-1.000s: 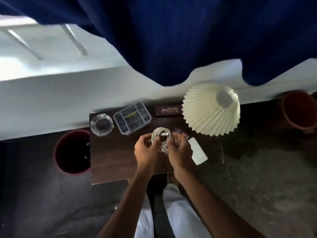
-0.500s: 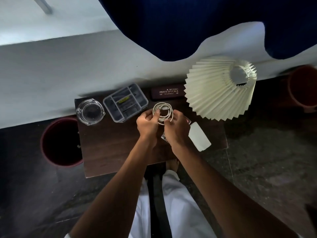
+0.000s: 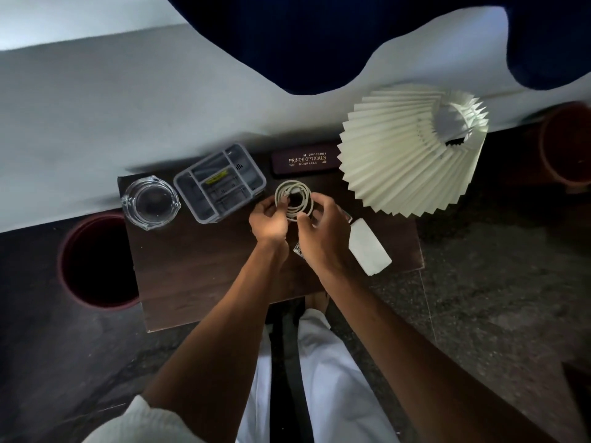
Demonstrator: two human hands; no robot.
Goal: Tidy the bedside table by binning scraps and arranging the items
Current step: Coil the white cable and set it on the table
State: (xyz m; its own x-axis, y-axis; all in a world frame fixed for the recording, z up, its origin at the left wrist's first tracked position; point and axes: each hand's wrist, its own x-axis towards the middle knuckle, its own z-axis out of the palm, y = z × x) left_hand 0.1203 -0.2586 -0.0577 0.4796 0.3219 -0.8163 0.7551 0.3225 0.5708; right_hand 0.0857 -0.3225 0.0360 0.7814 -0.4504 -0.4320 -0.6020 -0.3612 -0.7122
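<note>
A coiled white cable (image 3: pixel 293 199) is held over the middle of the dark wooden bedside table (image 3: pixel 204 270). My left hand (image 3: pixel 268 220) pinches the coil's left side and my right hand (image 3: pixel 321 231) grips its right and lower side. Along the table's back edge stand a glass ashtray (image 3: pixel 150 203), a clear plastic compartment box (image 3: pixel 220 182) and a dark spectacle case (image 3: pixel 303 159). A white folded paper (image 3: pixel 367 246) lies at the right. A small shiny wrapper (image 3: pixel 297 249) peeks out under my right wrist.
A pleated cream lampshade (image 3: pixel 406 155) overhangs the table's right back corner. A dark red bin (image 3: pixel 96 260) stands on the floor left of the table, a brown pot (image 3: pixel 566 145) at far right. A white wall ledge and blue curtain (image 3: pixel 319 36) lie behind.
The view has come closer to the table and shifted. Both hands keep hold of the cable coil, with the fingers working round it; the coil looks tidier.
</note>
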